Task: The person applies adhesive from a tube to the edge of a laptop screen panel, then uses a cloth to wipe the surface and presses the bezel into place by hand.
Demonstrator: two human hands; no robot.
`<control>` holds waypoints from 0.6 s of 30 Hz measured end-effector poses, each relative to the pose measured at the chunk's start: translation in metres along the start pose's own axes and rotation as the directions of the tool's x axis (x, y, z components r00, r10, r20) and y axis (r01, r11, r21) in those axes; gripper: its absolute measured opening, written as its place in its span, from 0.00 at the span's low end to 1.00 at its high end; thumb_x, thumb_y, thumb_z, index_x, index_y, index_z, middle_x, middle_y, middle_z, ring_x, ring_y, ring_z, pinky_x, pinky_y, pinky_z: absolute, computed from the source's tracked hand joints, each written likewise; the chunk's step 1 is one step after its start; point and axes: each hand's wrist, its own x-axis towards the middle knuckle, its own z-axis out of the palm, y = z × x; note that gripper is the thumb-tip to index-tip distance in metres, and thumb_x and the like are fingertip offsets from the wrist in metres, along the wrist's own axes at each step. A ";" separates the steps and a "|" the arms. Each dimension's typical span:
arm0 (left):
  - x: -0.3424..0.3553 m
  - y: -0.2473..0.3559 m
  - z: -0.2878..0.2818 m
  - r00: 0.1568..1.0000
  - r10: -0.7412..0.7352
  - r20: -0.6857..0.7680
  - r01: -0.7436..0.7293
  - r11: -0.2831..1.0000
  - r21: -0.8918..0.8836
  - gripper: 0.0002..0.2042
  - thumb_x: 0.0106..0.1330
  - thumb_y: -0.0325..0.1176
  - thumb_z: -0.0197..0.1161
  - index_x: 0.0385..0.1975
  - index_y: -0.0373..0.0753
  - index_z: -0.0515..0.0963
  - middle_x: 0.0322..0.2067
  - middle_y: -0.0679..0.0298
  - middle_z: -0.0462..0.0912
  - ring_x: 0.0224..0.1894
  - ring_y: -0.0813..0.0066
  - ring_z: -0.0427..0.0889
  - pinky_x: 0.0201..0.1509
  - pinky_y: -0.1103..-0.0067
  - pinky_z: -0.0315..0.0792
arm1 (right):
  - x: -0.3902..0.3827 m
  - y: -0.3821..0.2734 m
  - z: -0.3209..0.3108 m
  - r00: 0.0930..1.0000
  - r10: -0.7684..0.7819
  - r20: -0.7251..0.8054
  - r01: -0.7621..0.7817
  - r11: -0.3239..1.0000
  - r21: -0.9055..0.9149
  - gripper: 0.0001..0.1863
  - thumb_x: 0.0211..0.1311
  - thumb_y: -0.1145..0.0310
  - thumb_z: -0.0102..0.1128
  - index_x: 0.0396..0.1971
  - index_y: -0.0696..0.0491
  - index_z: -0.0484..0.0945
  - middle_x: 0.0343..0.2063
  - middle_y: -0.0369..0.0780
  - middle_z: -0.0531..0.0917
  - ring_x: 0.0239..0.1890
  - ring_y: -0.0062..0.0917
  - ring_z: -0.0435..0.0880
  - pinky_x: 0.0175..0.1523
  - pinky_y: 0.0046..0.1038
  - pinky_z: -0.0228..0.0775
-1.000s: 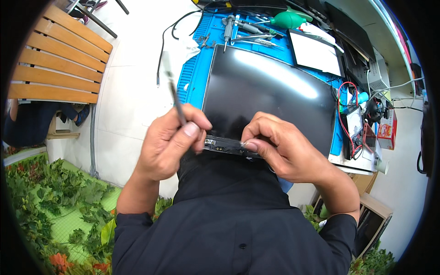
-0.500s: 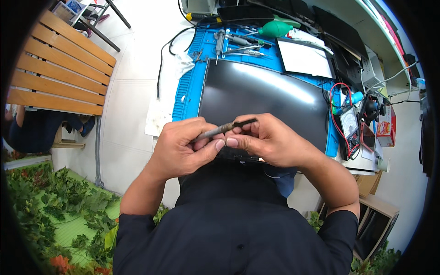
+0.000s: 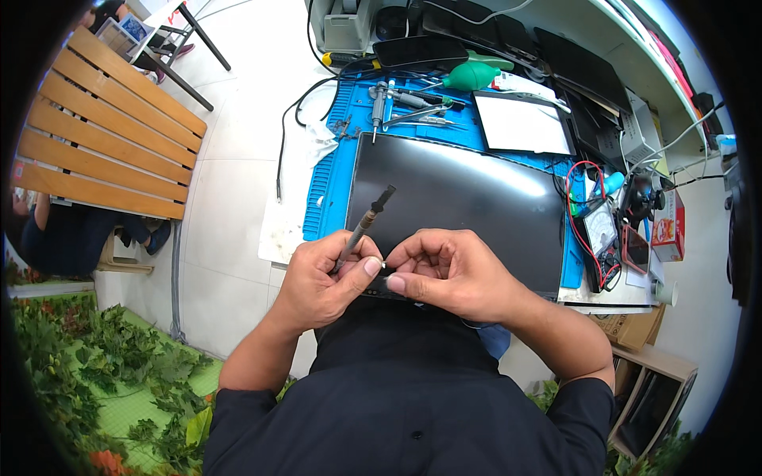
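A slim brush (image 3: pixel 367 220) with a grey handle and a dark tip points up and away from me, gripped by my left hand (image 3: pixel 324 278). A tiny pale piece (image 3: pixel 384 265) shows at that hand's thumb and fingertip; its kind is too small to tell. My right hand (image 3: pixel 456 268) is close beside it, fingers curled and index fingertip at the piece; whatever it pinches is hidden. Just beyond both hands lies a large black screen panel (image 3: pixel 460 198), face up on a blue work mat (image 3: pixel 319 194).
Screwdrivers and tweezers (image 3: pixel 417 115) lie behind the panel, near a green air blower (image 3: pixel 471 76) and a white sheet (image 3: pixel 524 123). A meter with red leads (image 3: pixel 601 226) and a phone (image 3: pixel 635 247) sit at the right. A slatted wooden bench (image 3: pixel 111 131) stands left.
The brush has swung from lying nearly level across my fingers to standing steeply upward in my left hand. My right hand has come away from its tip. Both hands appear lower in view.
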 end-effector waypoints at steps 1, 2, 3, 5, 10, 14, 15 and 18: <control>0.000 0.000 0.002 1.000 0.013 -0.012 -0.013 1.000 0.003 0.06 0.80 0.29 0.71 0.42 0.33 0.85 0.22 0.78 0.72 0.24 0.90 0.64 0.27 0.83 0.59 | 0.000 -0.001 0.002 1.000 -0.002 -0.005 0.002 1.000 -0.005 0.17 0.78 0.67 0.75 0.53 0.66 0.86 0.38 0.35 0.89 0.39 0.12 0.85 0.44 0.20 0.79; 0.000 0.000 0.003 0.999 0.026 -0.024 -0.026 1.000 0.006 0.06 0.80 0.29 0.70 0.42 0.33 0.85 0.22 0.78 0.72 0.24 0.90 0.65 0.27 0.83 0.59 | 0.001 -0.001 0.004 1.000 -0.001 -0.024 0.001 1.000 0.020 0.16 0.77 0.67 0.75 0.52 0.66 0.86 0.37 0.35 0.89 0.38 0.12 0.85 0.43 0.19 0.79; 0.001 -0.001 0.003 0.999 0.032 -0.017 -0.032 0.999 0.013 0.06 0.80 0.29 0.70 0.42 0.33 0.85 0.21 0.78 0.72 0.23 0.90 0.65 0.27 0.83 0.60 | 0.002 -0.001 0.007 0.999 0.002 -0.045 0.000 0.999 0.045 0.15 0.77 0.67 0.76 0.50 0.65 0.87 0.36 0.35 0.89 0.37 0.12 0.85 0.42 0.19 0.79; 0.001 -0.004 0.002 0.999 0.045 -0.005 -0.045 0.999 0.027 0.06 0.80 0.29 0.71 0.42 0.32 0.85 0.21 0.78 0.72 0.23 0.90 0.65 0.27 0.82 0.60 | 0.001 0.001 0.008 0.997 0.009 -0.077 -0.002 0.996 0.085 0.14 0.77 0.67 0.76 0.48 0.65 0.88 0.34 0.34 0.89 0.35 0.11 0.85 0.40 0.18 0.78; -0.001 0.000 0.006 0.999 0.054 -0.001 -0.054 0.996 0.066 0.06 0.80 0.30 0.71 0.42 0.33 0.85 0.20 0.77 0.71 0.23 0.90 0.65 0.27 0.82 0.60 | 0.003 0.009 0.006 0.995 -0.022 -0.093 0.034 0.992 0.125 0.11 0.77 0.69 0.74 0.45 0.64 0.89 0.31 0.32 0.88 0.32 0.08 0.83 0.36 0.16 0.76; -0.002 -0.003 0.005 0.998 0.068 0.001 -0.068 0.994 0.082 0.06 0.80 0.30 0.71 0.43 0.33 0.85 0.20 0.77 0.71 0.23 0.89 0.65 0.27 0.81 0.60 | 0.001 0.009 0.006 0.992 -0.041 -0.120 0.052 0.995 0.085 0.11 0.77 0.70 0.74 0.44 0.64 0.89 0.30 0.32 0.88 0.31 0.08 0.82 0.35 0.15 0.76; -0.002 -0.004 0.005 0.998 0.065 0.002 -0.065 0.994 0.087 0.06 0.80 0.30 0.71 0.43 0.33 0.85 0.21 0.77 0.71 0.23 0.89 0.65 0.27 0.81 0.60 | 0.001 0.010 0.007 0.990 -0.051 -0.130 0.061 0.996 0.071 0.11 0.76 0.70 0.74 0.43 0.64 0.89 0.30 0.32 0.88 0.30 0.08 0.82 0.35 0.16 0.76; -0.003 -0.006 0.004 0.997 0.075 -0.002 -0.074 0.991 0.112 0.06 0.80 0.30 0.71 0.43 0.34 0.84 0.21 0.76 0.71 0.23 0.89 0.65 0.27 0.81 0.60 | 0.000 0.011 0.006 0.983 -0.092 -0.157 0.086 0.995 -0.043 0.09 0.74 0.71 0.74 0.41 0.63 0.90 0.29 0.32 0.88 0.30 0.08 0.81 0.36 0.17 0.76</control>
